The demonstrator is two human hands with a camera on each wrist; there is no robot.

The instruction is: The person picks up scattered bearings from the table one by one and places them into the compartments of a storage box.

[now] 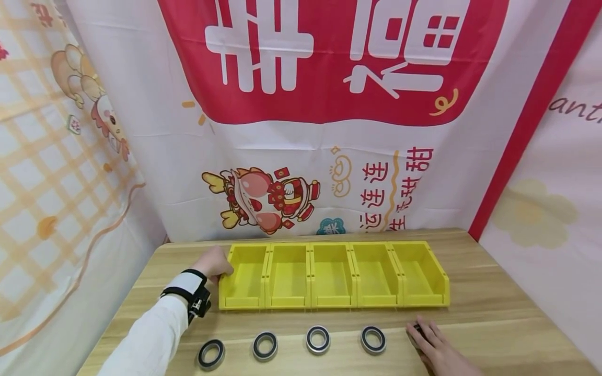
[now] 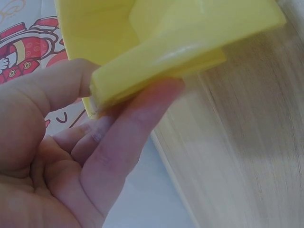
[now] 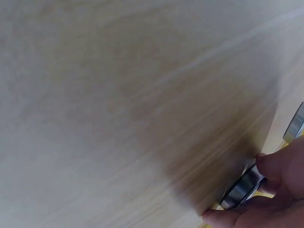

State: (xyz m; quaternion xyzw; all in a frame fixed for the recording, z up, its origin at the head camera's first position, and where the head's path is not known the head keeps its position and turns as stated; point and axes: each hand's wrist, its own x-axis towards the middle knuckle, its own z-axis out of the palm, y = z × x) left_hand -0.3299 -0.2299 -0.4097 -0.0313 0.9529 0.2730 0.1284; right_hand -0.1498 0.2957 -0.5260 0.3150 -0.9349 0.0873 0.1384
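Note:
A row of several joined yellow bins [image 1: 288, 302] stands at the back of the wooden table. At the row's left end my left hand [image 1: 215, 262] pinches the side wall of the leftmost bin [image 2: 180, 50] between thumb and fingers, as the left wrist view shows. In front of the right end, my right hand [image 1: 437, 347] grips a ball bearing [image 3: 243, 187] at the tabletop. The fingers cover most of that bearing in the head view. To its left, several more bearings [image 1: 318, 340] lie flat in a loose row before the bins.
The wooden table [image 1: 489, 292] carries the bins and bearings. Behind it hangs a printed white and red cloth [image 1: 329, 109]. More printed cloth stands at the left [image 1: 51, 172] and right [image 1: 545, 209] sides.

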